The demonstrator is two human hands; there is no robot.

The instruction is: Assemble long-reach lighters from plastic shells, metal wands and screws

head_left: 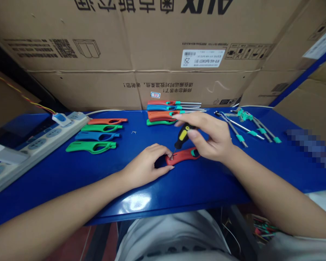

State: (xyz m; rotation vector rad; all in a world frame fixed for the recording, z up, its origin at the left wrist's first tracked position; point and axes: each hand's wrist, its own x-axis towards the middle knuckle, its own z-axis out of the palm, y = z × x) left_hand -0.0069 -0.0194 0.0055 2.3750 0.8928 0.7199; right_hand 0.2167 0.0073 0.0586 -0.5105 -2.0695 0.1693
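Note:
My right hand (213, 136) grips a small screwdriver (183, 136) with a black and yellow handle. Its shaft points down at the near-left end of a red lighter handle (182, 156) lying on the blue table. With thumb and fingers on either side of that end, my left hand (149, 163) pinches the red handle. A teal piece shows in the opening at the handle's right end, and my right hand partly covers that end. The screwdriver's tip is between my left fingertips, so its exact contact is hard to see.
Orange, green and blue lighter shells (97, 136) lie left, beside a white power strip (40, 145). Lighters with metal tubes (163, 107) are stacked behind my hands. Loose tubes with teal parts (250, 125) lie right. Tiny screws (134, 132) sit mid-table. Cardboard (97, 87) stands behind.

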